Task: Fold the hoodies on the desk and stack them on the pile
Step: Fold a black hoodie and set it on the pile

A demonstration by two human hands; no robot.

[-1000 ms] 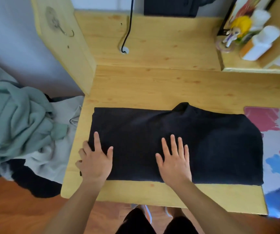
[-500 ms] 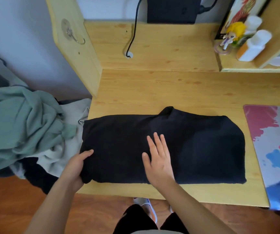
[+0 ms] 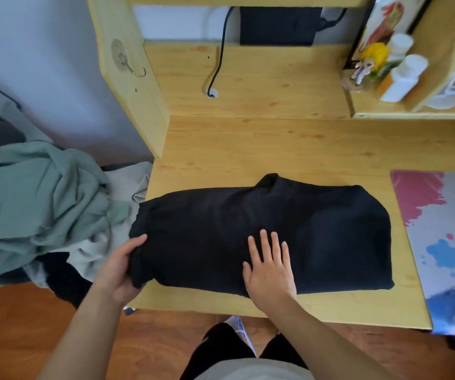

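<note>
Lying at six o'clock on the desk (image 3: 275, 149), the soft, floppy black hoodie (image 3: 289, 237) is gripped at its nine-o'clock edge by the left hand (image 3: 122, 270), right hand (image 3: 268, 270) flat and pressing, best taken by both corners.

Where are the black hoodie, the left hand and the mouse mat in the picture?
black hoodie (image 3: 316, 231): head view, on the flat middle of the cloth.
left hand (image 3: 123, 267): head view, on its back.
mouse mat (image 3: 440, 242): head view, on the pale printed surface.
</note>
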